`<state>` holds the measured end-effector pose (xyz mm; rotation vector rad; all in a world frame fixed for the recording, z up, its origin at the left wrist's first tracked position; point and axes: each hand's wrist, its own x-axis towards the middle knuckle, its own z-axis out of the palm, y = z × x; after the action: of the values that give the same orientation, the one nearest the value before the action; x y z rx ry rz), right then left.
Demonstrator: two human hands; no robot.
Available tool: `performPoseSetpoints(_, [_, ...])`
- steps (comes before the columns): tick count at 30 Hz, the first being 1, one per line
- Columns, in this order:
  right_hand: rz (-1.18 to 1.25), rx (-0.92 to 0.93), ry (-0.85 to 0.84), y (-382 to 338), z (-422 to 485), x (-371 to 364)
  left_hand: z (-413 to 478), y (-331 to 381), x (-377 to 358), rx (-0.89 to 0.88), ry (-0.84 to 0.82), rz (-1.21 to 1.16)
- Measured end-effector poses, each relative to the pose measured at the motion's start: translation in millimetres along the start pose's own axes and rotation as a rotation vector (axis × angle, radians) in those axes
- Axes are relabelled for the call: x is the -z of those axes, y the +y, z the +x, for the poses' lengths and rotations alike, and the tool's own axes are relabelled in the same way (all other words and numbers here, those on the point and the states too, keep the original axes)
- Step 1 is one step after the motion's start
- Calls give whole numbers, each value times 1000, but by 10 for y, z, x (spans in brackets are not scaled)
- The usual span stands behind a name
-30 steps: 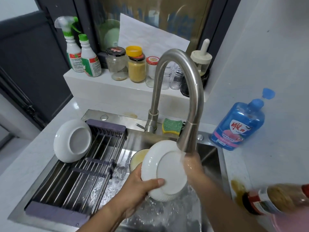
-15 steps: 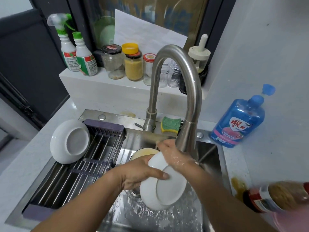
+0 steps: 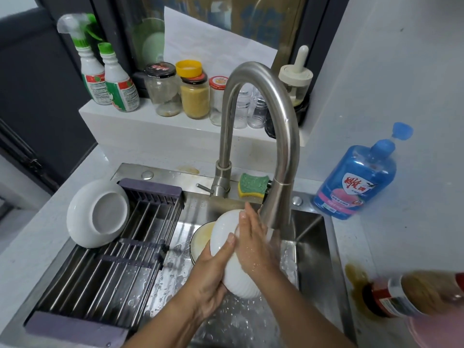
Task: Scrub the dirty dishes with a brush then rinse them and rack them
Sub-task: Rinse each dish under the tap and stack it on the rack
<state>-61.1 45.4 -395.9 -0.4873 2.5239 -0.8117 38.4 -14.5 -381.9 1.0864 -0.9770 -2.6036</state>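
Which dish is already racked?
The bowl leaning on the rack; the other white dish is in the left hand, right hand on it, under the faucet.

Steel sink [image 3: 175, 173] set into the pale desk [image 3: 37, 247], blue soap bottle [image 3: 356, 177] stood at right, sauce bottle [image 3: 411, 295] by a brown stain [image 3: 354, 277]

Under faucet [image 3: 288, 136], one face of plate [image 3: 241, 282] covered by right hand [image 3: 253, 247]. Left of faucet, bowl [image 3: 200, 237] half hidden behind plate. Far right of faucet, sauce bottle [image 3: 421, 295] blurred, cut off by frame edge.
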Motion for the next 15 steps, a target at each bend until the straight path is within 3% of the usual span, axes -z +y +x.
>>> performPoseSetpoints(2, [13, -66, 19, 143, 69, 57, 11, 36, 59, -11, 7, -17])
performPoseSetpoints(6, [153, -365, 73, 289, 221, 96, 32, 58, 130, -64, 33, -33])
performPoseSetpoints(12, [680, -533, 339, -91, -7, -281, 57, -99, -147, -187, 156, -87])
performPoseSetpoints(15, [734, -577, 418, -178, -58, -390, 73, -96, -200, -204, 220, -64])
